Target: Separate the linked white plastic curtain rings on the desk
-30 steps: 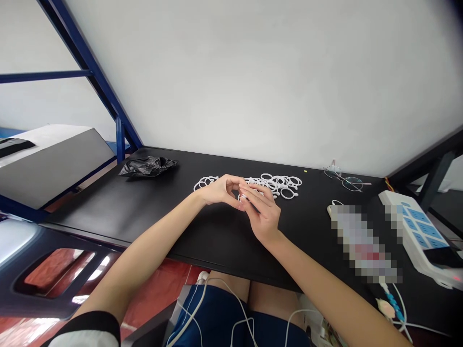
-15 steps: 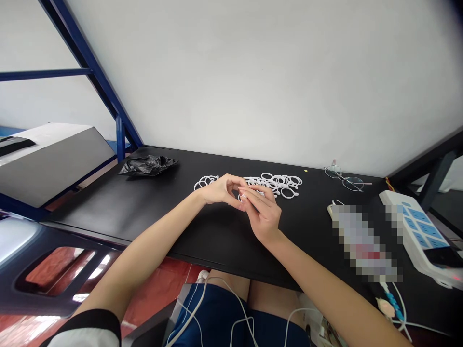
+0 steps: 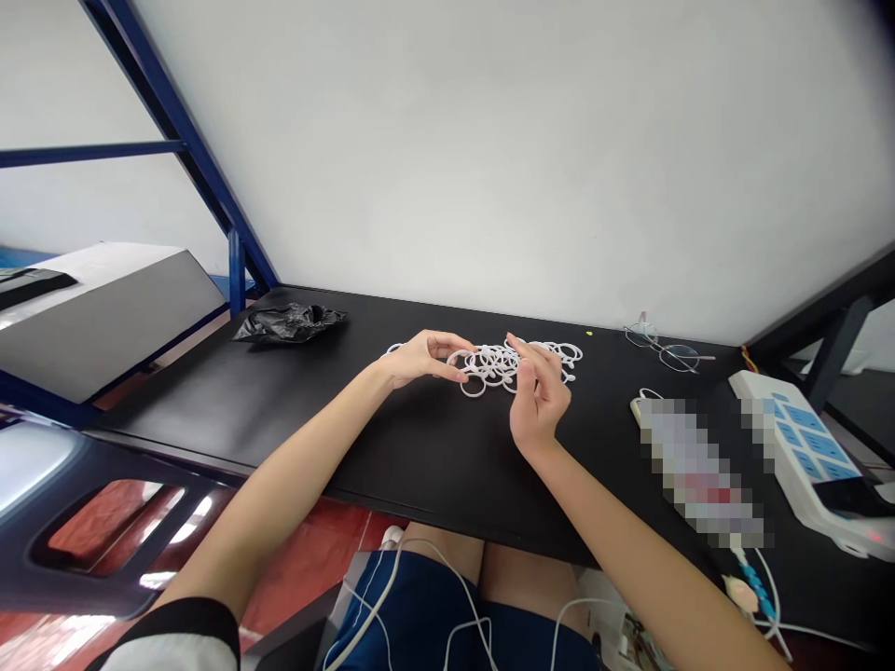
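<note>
A pile of white rings, each with a small knob, lies on the black table. At the pile's left side, my left hand has its thumb and fingers curved round a white ring, near their tips. My right hand is over the right part of the pile, fingers apart and bent, with nothing visible in it. Part of another white ring shows behind my left hand. My right hand hides some of the rings.
A crumpled black plastic bag lies at the back left. Eyeglasses are at the back right, with a blurred phone and a white power strip nearer. White cables hang across my lap.
My hands, together before, have moved apart; my right hand has shifted right and opened. More of the ring pile shows between them.
</note>
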The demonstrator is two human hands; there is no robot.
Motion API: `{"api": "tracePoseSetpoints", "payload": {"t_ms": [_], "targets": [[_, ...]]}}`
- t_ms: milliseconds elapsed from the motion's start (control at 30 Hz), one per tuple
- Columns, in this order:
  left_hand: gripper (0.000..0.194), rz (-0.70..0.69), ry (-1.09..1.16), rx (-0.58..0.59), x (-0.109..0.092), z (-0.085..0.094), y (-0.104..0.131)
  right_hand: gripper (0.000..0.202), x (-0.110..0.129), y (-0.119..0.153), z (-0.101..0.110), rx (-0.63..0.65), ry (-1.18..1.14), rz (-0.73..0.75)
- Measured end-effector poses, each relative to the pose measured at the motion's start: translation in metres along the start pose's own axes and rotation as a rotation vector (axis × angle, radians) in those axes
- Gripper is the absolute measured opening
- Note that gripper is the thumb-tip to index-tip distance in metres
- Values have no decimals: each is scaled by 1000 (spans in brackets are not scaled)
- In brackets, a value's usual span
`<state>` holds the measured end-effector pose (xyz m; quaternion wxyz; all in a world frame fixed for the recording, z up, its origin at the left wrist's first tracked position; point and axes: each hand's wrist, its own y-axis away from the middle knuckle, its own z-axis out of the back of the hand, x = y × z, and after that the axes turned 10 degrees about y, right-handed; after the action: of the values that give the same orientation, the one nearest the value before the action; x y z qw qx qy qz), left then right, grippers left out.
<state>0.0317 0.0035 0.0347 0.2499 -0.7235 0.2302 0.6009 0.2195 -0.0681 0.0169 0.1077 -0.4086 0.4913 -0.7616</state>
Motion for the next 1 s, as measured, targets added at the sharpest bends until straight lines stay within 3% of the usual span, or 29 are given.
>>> {"api": "tracePoseSetpoints", "payload": {"t_ms": [333,867,1000], "targets": [[49,-61,-526,-186,23,8,-11,26,1,-2,-2,-31,-24,-70],[42,-64,-599,-209,28,13,-13,24,2,0,-3,4,-52,-80],[38,-51,-594,-315,17,21,-11,24,1,1,-3,11,-69,-101]]}}
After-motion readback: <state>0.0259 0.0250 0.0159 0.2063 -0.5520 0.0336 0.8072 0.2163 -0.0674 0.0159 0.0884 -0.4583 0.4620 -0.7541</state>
